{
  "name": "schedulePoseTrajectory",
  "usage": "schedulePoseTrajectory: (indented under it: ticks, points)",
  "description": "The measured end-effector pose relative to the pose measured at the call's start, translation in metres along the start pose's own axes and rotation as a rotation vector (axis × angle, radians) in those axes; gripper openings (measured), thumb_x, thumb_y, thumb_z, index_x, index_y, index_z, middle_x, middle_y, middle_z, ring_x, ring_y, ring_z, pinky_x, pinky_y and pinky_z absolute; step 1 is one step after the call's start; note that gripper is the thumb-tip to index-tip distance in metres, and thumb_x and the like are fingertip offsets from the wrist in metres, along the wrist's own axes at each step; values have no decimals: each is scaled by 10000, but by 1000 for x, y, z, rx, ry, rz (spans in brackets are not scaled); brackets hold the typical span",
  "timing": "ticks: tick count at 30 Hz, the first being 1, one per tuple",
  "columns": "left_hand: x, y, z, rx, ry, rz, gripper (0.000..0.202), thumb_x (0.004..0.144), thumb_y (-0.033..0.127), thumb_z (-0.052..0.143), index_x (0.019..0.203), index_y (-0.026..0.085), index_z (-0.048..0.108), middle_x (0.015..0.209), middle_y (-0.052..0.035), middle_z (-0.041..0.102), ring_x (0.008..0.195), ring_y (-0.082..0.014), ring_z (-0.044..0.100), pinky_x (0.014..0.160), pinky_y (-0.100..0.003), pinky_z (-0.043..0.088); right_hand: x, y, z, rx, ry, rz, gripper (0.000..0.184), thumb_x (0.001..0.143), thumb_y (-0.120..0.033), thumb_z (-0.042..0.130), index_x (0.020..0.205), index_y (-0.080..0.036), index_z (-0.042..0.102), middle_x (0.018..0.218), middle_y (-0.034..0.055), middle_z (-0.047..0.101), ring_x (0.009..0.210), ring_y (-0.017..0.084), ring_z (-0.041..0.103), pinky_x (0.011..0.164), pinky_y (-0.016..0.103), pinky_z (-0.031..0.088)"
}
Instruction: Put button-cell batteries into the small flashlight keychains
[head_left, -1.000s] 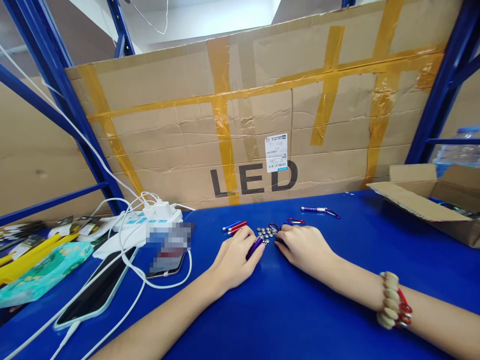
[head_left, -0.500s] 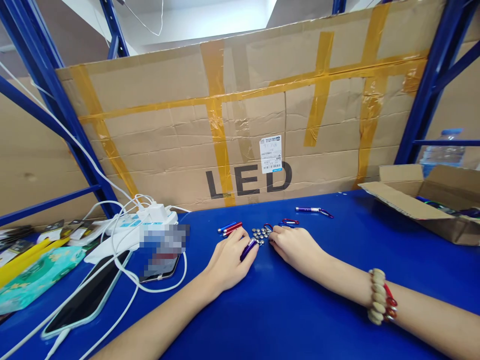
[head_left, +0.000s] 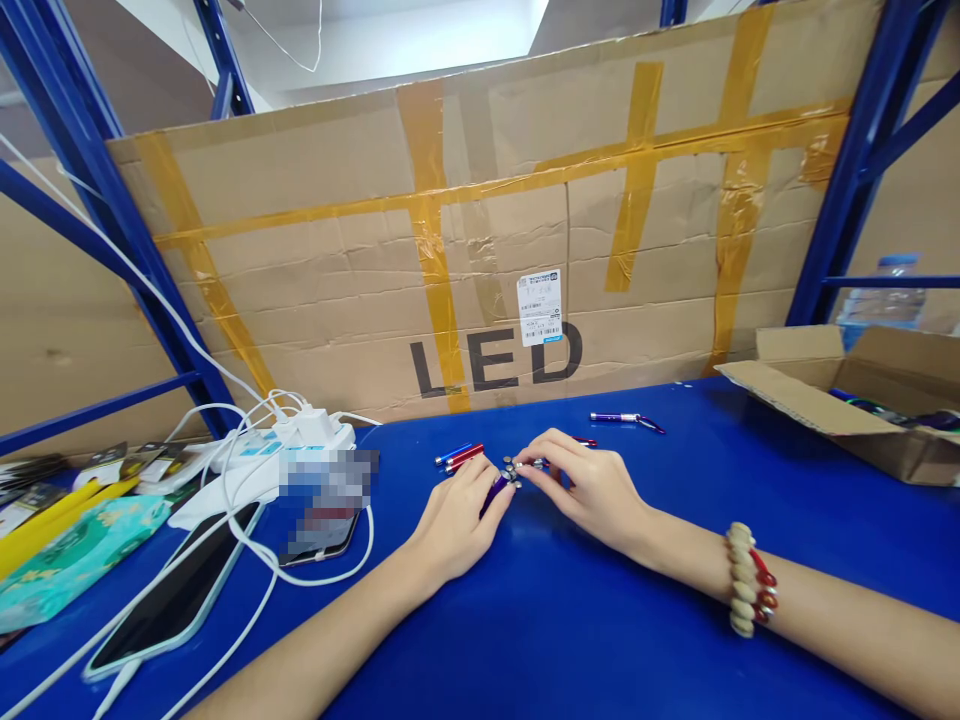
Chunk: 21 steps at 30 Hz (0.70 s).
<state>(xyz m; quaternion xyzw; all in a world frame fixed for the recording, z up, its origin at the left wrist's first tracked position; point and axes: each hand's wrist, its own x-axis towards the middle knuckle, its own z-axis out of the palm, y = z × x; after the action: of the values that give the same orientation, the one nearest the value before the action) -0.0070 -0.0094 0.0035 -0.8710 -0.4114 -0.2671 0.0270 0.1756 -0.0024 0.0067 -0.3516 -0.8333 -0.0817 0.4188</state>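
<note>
Purple tube (head_left: 493,492) stays clasped by left hand (head_left: 456,522); right hand (head_left: 600,495) now seemingly pinches disc (head_left: 519,465).

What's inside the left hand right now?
The left hand holds a purple tube. A stretch of its side shows between thumb and fingers; the rest is covered by the fingers, and anything else in the palm cannot be seen.

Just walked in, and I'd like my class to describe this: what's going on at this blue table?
A person's left hand holds a purple tube low over the blue table. The right hand reaches in close to small silver discs; whether it grips one is too small to tell. A red tube and a blue tube lie just beyond the left hand.
</note>
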Motion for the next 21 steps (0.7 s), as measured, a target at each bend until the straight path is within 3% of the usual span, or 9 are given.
schedulePoseTrajectory:
  ticks: [7, 13, 21]
  points:
    - [0, 0, -2, -41, -47, 46, 217, 917, 290, 315, 877, 188, 503, 905, -24, 548, 811, -139, 543, 723, -261, 463, -5, -2, 0, 30, 53, -159, 180, 864, -341, 503, 850, -206, 622, 863, 4, 628, 616, 62, 584, 514, 165, 389]
    - [0, 1, -4, -73, -60, 22, 239, 928, 309, 290, 916, 191, 498, 921, -24, 551, 836, -139, 541, 742, -262, 457, -5, -3, 0, 61, 89, -87, 144, 852, -299, 519, 843, -197, 619, 869, -5, 612, 472, 17, 495, 472, 164, 376]
    - [1, 1, -5, -76, -64, 23, 219, 926, 302, 304, 914, 200, 498, 913, -19, 557, 839, -144, 549, 743, -264, 461, -4, -2, 2, 63, 96, -88, 155, 846, -295, 515, 830, -190, 627, 853, -3, 612, 465, 18, 489, 465, 166, 377]
